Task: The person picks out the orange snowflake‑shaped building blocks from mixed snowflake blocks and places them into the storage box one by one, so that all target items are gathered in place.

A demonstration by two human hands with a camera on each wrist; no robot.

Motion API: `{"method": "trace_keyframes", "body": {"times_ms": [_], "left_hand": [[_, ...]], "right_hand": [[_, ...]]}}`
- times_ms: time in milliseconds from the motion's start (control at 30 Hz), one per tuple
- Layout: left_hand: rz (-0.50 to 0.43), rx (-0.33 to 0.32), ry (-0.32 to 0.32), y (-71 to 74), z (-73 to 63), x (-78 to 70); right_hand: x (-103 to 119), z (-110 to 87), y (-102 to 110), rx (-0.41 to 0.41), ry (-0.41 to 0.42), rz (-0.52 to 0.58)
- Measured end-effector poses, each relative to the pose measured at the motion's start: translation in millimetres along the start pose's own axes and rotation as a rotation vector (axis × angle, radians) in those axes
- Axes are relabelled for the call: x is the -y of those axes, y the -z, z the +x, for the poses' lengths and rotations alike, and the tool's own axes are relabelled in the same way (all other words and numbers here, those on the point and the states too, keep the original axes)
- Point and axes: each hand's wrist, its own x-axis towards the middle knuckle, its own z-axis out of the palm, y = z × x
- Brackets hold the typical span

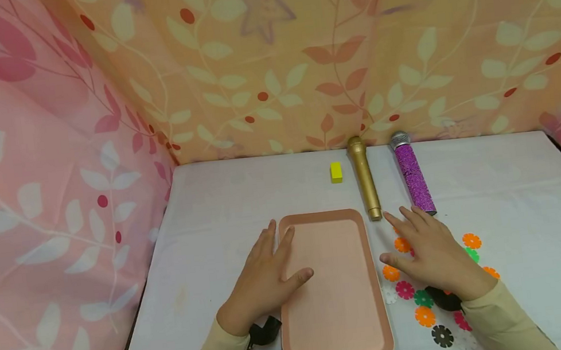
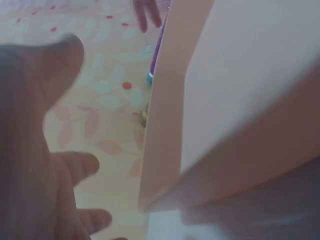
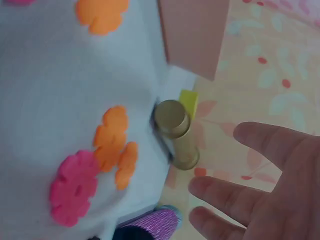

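My left hand [image 1: 266, 277] hovers over the left edge of a pink rectangular tray [image 1: 333, 296], fingers spread and thumb pointing inward. In the left wrist view the hand [image 2: 30, 110] is beside the tray's wall [image 2: 165, 100] and grips nothing. To the tray's right, my right hand [image 1: 431, 250] is stretched out above several flower-shaped plastic discs, among them an orange disc [image 1: 425, 316] and a black disc [image 1: 442, 336]. The right wrist view shows that hand's fingers [image 3: 225, 197] apart, above a pink disc [image 3: 75, 187], with a gold microphone [image 3: 172, 120] beyond them.
Behind the tray lie a yellow block [image 1: 336, 172], the gold microphone [image 1: 365, 180] and a purple glitter microphone [image 1: 413, 174]. More discs, such as an orange one [image 1: 472, 241], lie right of the right hand. Patterned cloth [image 1: 229, 88] rises at the white table's [image 1: 241, 197] back and sides.
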Motion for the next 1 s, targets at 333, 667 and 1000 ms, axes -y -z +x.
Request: {"method": "trace_keyframes", "body": {"times_ms": [333,667,1000], "left_hand": [[-0.122,0.019,0.092,-7.7,4.8,16.6],[-0.306,0.045,0.026,-16.4,13.4,30.1],[-0.164,-0.067,0.026,-28.0,19.1,33.9]], "right_hand": [[-14,1.0,-7,-0.058,0.01,-0.07],[-20,4.3,-12,-0.027,-0.092,-0.029],[-22,10.4,-14,0.02,-0.165,0.036]]}}
